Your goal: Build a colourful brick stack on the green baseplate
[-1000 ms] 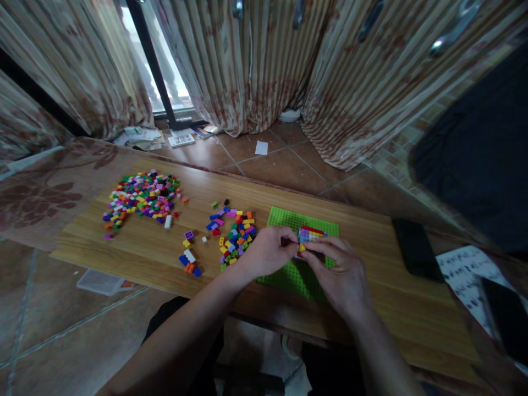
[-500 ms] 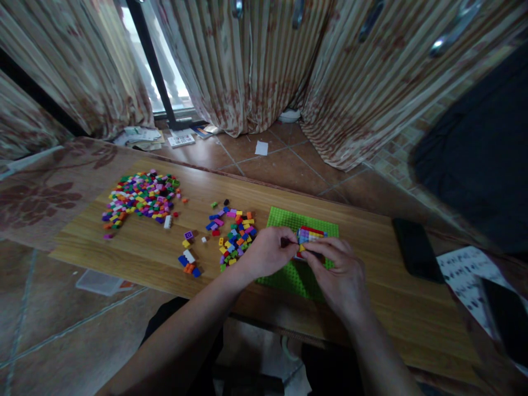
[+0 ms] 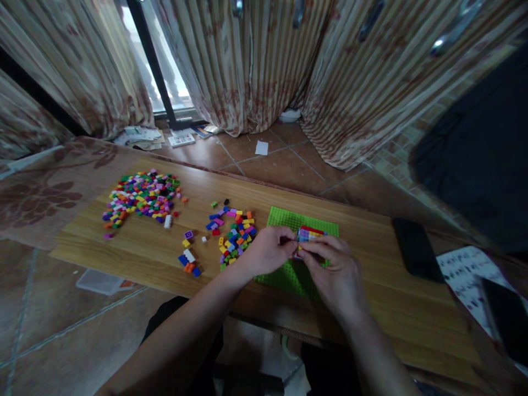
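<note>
A green baseplate (image 3: 289,220) lies on the wooden table (image 3: 136,253). On it stands a small multicoloured brick stack (image 3: 310,234) with a red top. My left hand (image 3: 268,250) is closed at the stack's left side, fingertips pinched against it. My right hand (image 3: 334,275) is closed over the stack's near side, thumb and fingers pressed on it. What my fingertips hold beyond the stack is hidden.
A small heap of loose bricks (image 3: 235,231) lies just left of my left hand; a large pile (image 3: 140,195) sits at the table's far left. A black phone (image 3: 414,245) and printed paper (image 3: 466,275) lie at the right. Curtains hang behind.
Both hands have drawn closer together on the stack; the dark piece seen at my left fingertips is now covered. The rest is unchanged.
</note>
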A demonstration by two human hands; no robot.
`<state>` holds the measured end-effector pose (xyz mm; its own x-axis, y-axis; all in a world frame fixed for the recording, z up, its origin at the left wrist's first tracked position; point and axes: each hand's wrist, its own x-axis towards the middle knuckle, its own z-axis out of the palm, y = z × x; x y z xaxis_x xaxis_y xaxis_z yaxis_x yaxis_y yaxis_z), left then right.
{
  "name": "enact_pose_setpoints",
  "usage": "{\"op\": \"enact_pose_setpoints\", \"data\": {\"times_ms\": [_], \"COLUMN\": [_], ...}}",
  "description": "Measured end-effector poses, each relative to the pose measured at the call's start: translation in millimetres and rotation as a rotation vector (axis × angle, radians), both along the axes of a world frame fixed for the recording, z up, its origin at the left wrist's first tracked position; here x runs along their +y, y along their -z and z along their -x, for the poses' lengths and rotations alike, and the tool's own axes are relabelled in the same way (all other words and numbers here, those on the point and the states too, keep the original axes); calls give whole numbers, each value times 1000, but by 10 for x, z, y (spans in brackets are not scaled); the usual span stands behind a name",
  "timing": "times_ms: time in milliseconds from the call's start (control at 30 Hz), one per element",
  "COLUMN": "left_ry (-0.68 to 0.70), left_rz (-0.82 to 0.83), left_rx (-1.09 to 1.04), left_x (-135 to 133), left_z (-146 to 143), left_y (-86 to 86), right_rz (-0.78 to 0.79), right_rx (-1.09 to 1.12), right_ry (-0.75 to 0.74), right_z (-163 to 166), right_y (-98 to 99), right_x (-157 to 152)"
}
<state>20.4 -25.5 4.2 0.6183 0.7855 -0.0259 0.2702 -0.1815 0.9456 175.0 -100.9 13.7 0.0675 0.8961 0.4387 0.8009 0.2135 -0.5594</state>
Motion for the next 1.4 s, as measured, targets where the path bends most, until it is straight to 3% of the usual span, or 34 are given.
{"op": "enact_pose_setpoints", "data": {"times_ms": [533, 967, 1400], "left_ry": [-21, -27, -52], "left_rz": [-11, 160, 286], "left_rx": [-29, -140, -117], "left_x": [-41, -8, -2], "left_z": [-31, -82, -111], "left_y": [-1, -2, -72], "right_rz": [-2, 13, 61], "right_rx": [46, 72, 181], "right_ry": [44, 58, 51], "right_z": [-56, -45, -101], "right_y": [-6, 4, -44], "right_x": [-16, 0, -9]}}
